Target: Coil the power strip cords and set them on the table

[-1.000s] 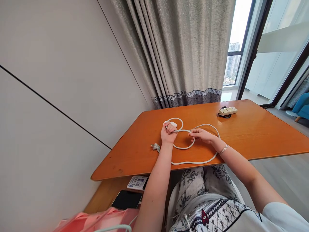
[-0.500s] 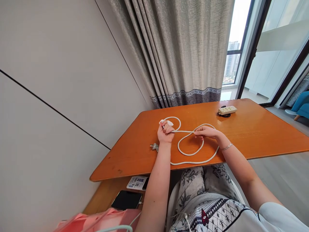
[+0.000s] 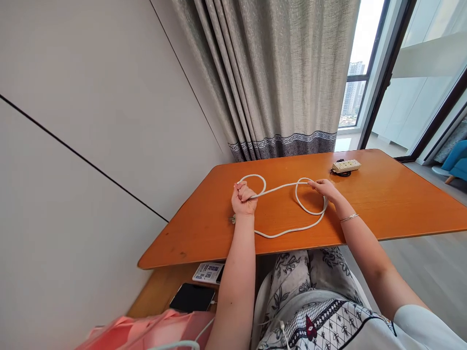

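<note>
A white power cable (image 3: 282, 235) runs in loose loops over the orange-brown table (image 3: 204, 233). My left hand (image 3: 243, 198) is closed around the cable, with one loop rising beyond the fingers. Further right, my right hand (image 3: 324, 188) pinches the same cable between thumb and fingers, and a stretch of it spans the two hands. A loop hangs below the right hand and reaches the tabletop. The cable's plug (image 3: 232, 219) lies beside my left wrist, partly hidden by it. Whatever sits inside the left fist is covered by the fingers.
A cream power strip (image 3: 346, 166) with a black cord stands at the far right of the table. On a lower surface at left lie a black tablet (image 3: 192, 297), a white printed box (image 3: 207, 272) and a pink bag (image 3: 146, 330). A curtain (image 3: 284, 73) hangs behind.
My right hand has moved right and away from me, drawing out the cable between the hands. The loop beneath it has shifted right, and the white object by my left fist is now hidden.
</note>
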`<state>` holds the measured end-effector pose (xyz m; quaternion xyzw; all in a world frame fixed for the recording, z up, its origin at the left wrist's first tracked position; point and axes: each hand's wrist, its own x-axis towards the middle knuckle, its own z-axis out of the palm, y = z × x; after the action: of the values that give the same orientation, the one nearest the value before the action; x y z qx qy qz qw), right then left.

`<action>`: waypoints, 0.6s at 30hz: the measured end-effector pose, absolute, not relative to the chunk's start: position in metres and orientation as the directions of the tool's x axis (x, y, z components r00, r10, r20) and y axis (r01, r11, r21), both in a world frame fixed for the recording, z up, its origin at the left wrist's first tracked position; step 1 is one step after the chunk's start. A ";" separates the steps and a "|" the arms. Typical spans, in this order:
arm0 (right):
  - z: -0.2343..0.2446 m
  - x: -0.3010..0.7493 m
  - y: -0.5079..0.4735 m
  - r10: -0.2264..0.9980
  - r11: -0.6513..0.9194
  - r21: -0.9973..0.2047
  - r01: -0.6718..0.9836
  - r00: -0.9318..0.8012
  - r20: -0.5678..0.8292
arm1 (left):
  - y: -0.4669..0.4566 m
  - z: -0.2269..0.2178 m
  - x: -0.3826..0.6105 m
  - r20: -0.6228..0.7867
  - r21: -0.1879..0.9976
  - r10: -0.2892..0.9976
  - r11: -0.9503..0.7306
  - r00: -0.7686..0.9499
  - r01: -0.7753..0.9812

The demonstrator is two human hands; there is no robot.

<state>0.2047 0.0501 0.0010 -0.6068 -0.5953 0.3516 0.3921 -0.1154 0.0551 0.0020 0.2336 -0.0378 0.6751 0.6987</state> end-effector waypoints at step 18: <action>-0.011 0.171 0.053 0.829 0.270 -0.904 0.332 0.397 0.394 | 0.032 0.004 -0.051 -0.056 0.752 0.768 0.452 0.637 -0.479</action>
<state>0.1712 0.0525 -0.0114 -0.5692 -0.5101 0.2028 0.6121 -0.0514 0.0322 0.0039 0.3635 0.1990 0.3764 0.8286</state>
